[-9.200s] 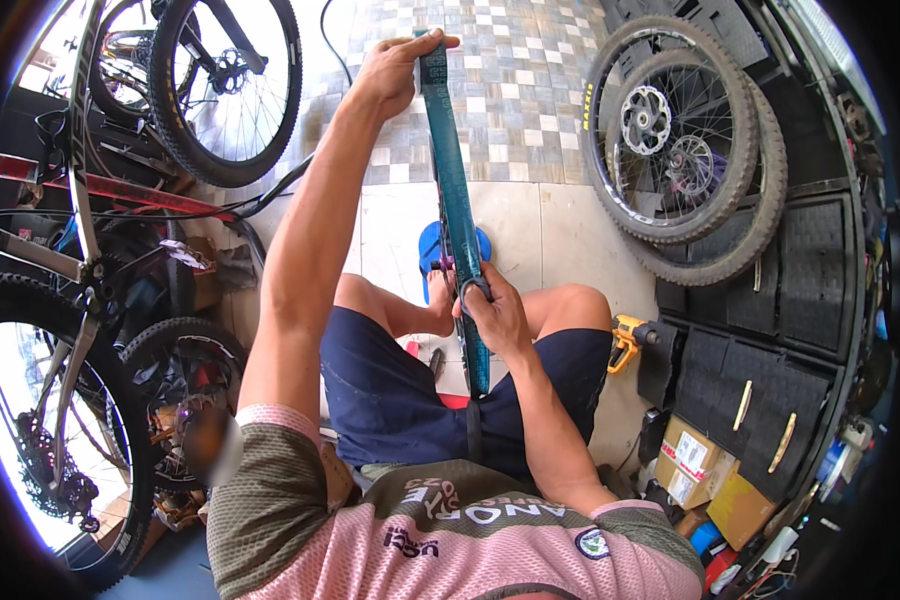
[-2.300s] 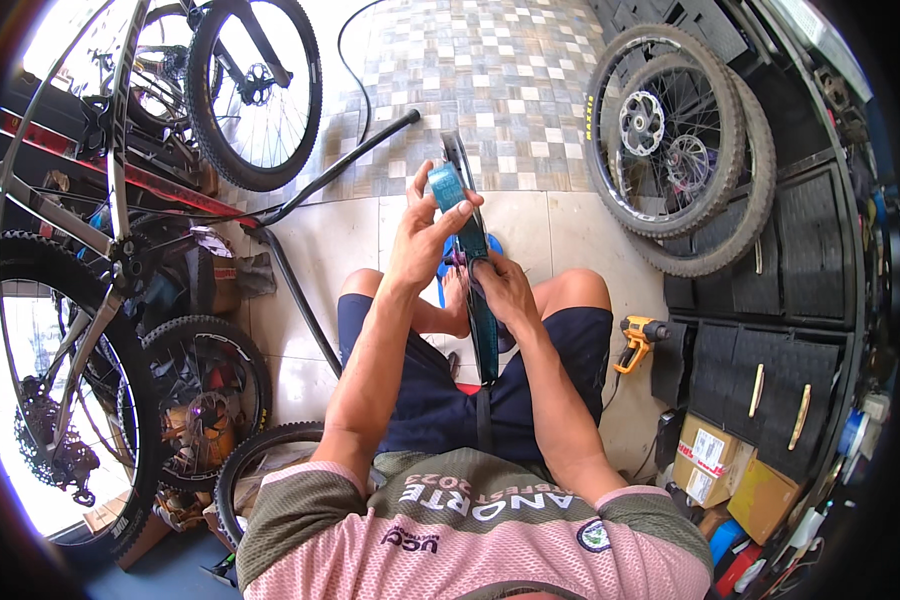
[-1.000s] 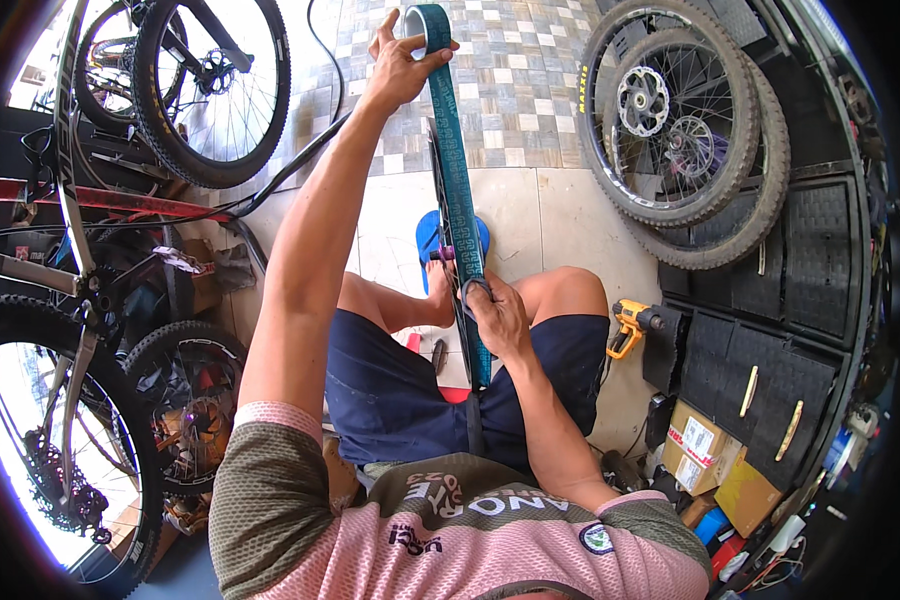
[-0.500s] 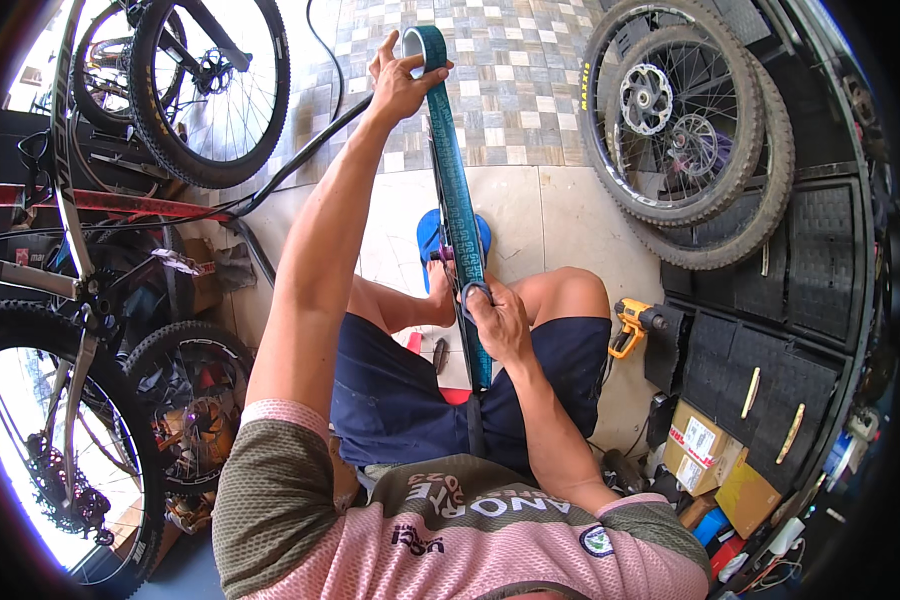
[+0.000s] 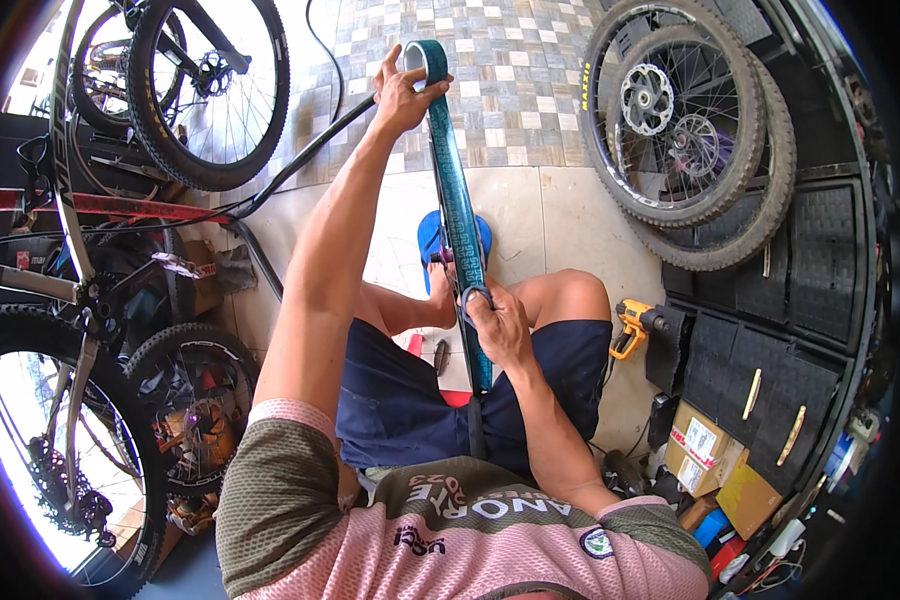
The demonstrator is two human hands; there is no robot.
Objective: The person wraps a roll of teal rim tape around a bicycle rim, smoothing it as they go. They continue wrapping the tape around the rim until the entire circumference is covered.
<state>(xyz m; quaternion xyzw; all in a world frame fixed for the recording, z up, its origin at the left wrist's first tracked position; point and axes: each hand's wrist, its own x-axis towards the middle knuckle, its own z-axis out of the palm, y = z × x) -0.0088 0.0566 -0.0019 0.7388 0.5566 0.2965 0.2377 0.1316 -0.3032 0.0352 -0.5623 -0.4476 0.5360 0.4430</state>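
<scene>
A bicycle wheel stands edge-on between my knees, its purple hub (image 5: pixel 442 257) showing on the left side. A strip of patterned teal tape (image 5: pixel 457 215) runs along the wheel's upper edge. At the far end my left hand (image 5: pixel 406 100) holds the teal tape roll (image 5: pixel 435 60), with fingers round its side. My right hand (image 5: pixel 501 325) is closed at the near part of the strip, thumb beside a dark ring-shaped handle (image 5: pixel 477 296). The rest of that handled thing is hidden by the hand and wheel.
Two wheels with disc rotors (image 5: pixel 646 99) lean at the right. A yellow heat gun (image 5: pixel 631 328) lies by my right knee, near cardboard boxes (image 5: pixel 703 440). Bicycles (image 5: pixel 85 290) crowd the left side. Blue flip-flops (image 5: pixel 429 236) are on my feet beyond the hub.
My left hand and the tape roll have come slightly nearer to me. The right hand stays at about the same place on the strip.
</scene>
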